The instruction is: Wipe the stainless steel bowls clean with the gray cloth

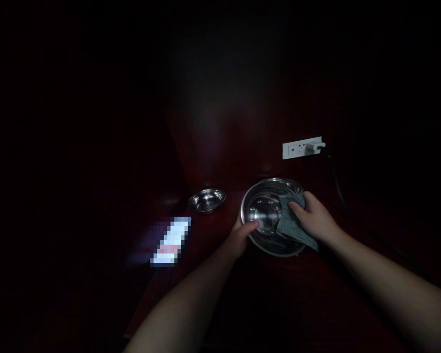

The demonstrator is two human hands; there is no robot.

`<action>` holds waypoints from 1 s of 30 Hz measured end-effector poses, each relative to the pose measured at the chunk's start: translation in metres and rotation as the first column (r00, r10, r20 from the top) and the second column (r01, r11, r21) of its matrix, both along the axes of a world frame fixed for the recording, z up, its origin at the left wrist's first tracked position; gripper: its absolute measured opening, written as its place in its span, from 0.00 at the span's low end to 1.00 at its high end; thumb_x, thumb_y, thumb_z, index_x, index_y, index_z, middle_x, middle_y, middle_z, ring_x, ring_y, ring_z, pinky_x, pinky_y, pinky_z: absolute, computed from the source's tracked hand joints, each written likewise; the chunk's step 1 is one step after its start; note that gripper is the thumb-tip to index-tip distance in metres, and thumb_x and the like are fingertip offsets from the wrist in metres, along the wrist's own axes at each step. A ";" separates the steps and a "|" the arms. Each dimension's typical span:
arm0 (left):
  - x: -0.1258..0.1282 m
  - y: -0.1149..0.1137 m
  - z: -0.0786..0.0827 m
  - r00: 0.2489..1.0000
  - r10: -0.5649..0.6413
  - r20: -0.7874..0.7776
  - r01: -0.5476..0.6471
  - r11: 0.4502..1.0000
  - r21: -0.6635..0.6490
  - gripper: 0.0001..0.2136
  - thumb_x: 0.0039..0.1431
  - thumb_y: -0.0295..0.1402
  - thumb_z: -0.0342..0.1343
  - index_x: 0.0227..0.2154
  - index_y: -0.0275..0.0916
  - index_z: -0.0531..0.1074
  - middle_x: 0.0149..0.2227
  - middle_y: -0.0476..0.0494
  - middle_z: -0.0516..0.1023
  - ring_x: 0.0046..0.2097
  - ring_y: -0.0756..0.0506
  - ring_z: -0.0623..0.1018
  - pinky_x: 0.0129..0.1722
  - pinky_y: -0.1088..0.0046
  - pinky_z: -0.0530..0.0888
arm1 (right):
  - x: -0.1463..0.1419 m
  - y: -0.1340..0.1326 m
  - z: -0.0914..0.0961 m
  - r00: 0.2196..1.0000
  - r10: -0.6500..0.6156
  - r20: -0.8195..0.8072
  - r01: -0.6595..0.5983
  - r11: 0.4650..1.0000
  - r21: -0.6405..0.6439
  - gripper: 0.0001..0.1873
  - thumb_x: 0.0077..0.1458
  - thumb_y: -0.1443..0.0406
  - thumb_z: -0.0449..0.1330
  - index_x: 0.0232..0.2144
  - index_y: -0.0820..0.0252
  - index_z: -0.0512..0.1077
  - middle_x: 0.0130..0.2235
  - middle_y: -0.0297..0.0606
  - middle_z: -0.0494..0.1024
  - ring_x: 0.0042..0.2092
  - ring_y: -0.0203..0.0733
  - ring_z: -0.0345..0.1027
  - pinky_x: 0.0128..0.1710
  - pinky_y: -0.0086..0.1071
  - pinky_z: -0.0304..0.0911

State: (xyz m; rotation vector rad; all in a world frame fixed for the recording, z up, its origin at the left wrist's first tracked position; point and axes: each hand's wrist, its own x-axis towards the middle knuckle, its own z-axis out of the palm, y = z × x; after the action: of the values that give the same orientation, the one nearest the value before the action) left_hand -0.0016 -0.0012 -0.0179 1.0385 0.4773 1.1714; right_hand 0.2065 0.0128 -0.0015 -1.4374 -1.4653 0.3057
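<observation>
A large steel bowl (264, 208) is tilted toward me on a dark reddish table (220, 274). My left hand (242, 238) grips the bowl's near left rim, thumb over the edge. My right hand (316, 218) is closed on a grey-green cloth (292, 220) and presses it against the bowl's right inner side. The cloth hangs over the rim.
A smaller steel bowl (207, 200) sits to the left. A bright, blurred flat object (171, 241) lies nearer the left edge. A white power strip (301, 147) with a plug and dark cable is at the back right. The surroundings are very dark.
</observation>
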 end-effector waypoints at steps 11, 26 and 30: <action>0.000 0.002 -0.003 1.000 0.008 -0.003 -0.008 1.000 -0.012 0.29 0.44 0.37 0.62 0.51 0.33 0.68 0.46 0.36 0.77 0.48 0.36 0.75 0.49 0.59 0.69 | 0.003 -0.005 0.002 0.998 0.050 -0.032 -0.049 0.998 0.041 0.06 0.54 0.62 0.47 0.30 0.55 0.62 0.32 0.36 0.71 0.33 0.42 0.64 0.31 0.34 0.60; 0.001 0.003 -0.001 0.999 0.037 -0.015 -0.037 0.999 0.019 0.30 0.40 0.37 0.63 0.50 0.35 0.68 0.44 0.37 0.78 0.49 0.36 0.75 0.50 0.59 0.68 | 0.002 -0.006 0.006 0.993 -0.014 0.119 0.015 1.000 -0.010 0.06 0.54 0.59 0.48 0.30 0.54 0.57 0.30 0.36 0.69 0.30 0.43 0.64 0.31 0.36 0.60; 0.001 0.001 0.000 0.999 0.043 -0.027 -0.043 0.999 0.001 0.30 0.39 0.37 0.64 0.49 0.35 0.68 0.43 0.38 0.78 0.48 0.36 0.76 0.49 0.59 0.69 | 0.003 -0.004 0.004 0.992 -0.015 0.125 0.014 1.000 0.008 0.06 0.54 0.59 0.49 0.30 0.54 0.57 0.30 0.36 0.69 0.30 0.43 0.65 0.31 0.35 0.60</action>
State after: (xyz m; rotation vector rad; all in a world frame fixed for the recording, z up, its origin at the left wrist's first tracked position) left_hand -0.0004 -0.0001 -0.0177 1.0499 0.5230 1.1971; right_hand 0.2092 0.0087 0.0021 -1.4832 -1.5543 0.2043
